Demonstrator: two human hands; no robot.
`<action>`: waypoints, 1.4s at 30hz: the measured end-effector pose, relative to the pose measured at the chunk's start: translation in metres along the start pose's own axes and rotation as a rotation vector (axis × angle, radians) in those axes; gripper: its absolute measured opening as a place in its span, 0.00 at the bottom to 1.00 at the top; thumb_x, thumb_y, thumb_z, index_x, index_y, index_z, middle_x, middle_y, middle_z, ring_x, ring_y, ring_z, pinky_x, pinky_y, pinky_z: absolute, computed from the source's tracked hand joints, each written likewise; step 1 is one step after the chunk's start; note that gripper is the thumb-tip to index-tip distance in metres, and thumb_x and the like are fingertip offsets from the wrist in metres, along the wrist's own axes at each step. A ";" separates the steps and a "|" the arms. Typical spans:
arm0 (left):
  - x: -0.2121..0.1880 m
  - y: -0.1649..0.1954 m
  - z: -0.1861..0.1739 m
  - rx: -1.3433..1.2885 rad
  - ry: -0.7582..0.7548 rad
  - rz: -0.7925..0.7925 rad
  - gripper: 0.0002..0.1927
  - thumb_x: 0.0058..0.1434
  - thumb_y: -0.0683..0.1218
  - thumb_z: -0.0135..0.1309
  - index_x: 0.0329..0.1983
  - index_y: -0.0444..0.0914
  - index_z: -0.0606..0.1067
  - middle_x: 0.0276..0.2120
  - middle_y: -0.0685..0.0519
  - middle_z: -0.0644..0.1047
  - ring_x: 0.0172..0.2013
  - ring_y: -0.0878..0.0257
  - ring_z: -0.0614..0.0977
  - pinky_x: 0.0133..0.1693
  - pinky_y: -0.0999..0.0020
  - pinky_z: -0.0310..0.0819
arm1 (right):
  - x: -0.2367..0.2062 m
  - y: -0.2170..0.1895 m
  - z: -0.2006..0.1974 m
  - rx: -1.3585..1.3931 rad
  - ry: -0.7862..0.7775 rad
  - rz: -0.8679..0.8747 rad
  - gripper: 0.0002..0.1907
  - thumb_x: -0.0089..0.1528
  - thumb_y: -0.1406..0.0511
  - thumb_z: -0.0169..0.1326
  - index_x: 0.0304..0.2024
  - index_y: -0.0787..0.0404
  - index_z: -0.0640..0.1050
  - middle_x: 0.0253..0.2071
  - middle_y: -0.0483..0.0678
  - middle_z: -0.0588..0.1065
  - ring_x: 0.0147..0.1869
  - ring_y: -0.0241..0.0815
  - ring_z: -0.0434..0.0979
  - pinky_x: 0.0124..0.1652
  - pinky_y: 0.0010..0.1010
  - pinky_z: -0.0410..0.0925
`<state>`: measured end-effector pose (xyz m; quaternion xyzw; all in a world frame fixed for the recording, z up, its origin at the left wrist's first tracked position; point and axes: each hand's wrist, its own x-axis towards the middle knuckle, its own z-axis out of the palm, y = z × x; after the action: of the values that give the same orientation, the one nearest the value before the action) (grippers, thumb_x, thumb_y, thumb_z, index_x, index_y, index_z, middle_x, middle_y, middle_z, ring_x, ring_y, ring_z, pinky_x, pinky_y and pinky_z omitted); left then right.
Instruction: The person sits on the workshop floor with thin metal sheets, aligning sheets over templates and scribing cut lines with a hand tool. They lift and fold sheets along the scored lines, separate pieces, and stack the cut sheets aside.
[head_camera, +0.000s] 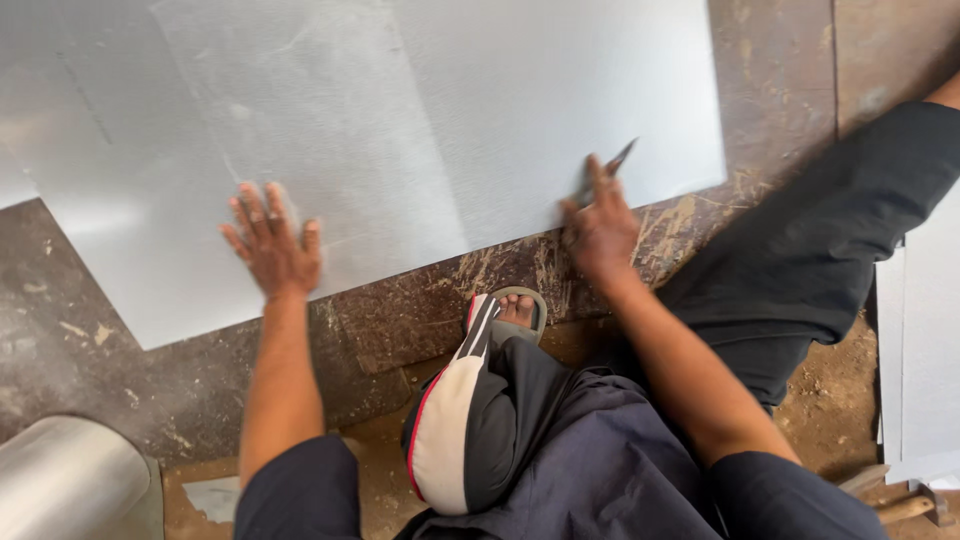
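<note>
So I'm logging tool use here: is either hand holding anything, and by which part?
The right hand grips a thin pointed tool by its lower end. The left hand holds nothing, pressing flat on the metal sheet.

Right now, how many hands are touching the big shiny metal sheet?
2. The left hand lies flat on the metal sheet near its front edge. The right hand rests at the sheet's front edge farther right, holding a thin pointed tool against it.

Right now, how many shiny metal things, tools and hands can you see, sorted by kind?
Flat metal sheets: 2, big sheet and sheet at the right edge
Metal rolls: 1, metal roll
Pointed tools: 1, pointed tool
Hands: 2, left hand and right hand
Total: 6
</note>
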<state>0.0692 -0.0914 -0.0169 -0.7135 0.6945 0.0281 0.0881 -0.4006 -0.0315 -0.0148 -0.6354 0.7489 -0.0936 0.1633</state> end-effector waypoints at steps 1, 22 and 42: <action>-0.003 -0.020 -0.010 -0.031 -0.067 -0.028 0.45 0.68 0.77 0.15 0.82 0.51 0.34 0.79 0.52 0.31 0.78 0.52 0.34 0.72 0.45 0.14 | -0.008 -0.017 0.005 -0.129 0.106 -0.230 0.10 0.69 0.60 0.52 0.46 0.47 0.85 0.70 0.56 0.69 0.63 0.61 0.75 0.28 0.30 0.74; 0.024 0.195 0.004 -0.156 -0.078 0.239 0.50 0.66 0.79 0.37 0.80 0.48 0.41 0.79 0.56 0.40 0.78 0.57 0.43 0.74 0.38 0.22 | 0.037 0.053 -0.019 0.335 -0.004 0.131 0.10 0.67 0.67 0.63 0.38 0.70 0.79 0.37 0.61 0.79 0.37 0.48 0.79 0.34 0.37 0.72; 0.029 0.091 0.030 -0.369 0.140 0.282 0.67 0.46 0.75 0.72 0.80 0.62 0.44 0.78 0.59 0.41 0.75 0.54 0.31 0.67 0.31 0.07 | 0.030 0.058 -0.022 0.429 -0.090 0.095 0.11 0.65 0.63 0.67 0.38 0.66 0.82 0.32 0.51 0.80 0.31 0.39 0.80 0.31 0.30 0.72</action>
<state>-0.0176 -0.1166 -0.0585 -0.6136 0.7748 0.1172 -0.0970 -0.4666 -0.0524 -0.0183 -0.5537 0.7330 -0.2144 0.3320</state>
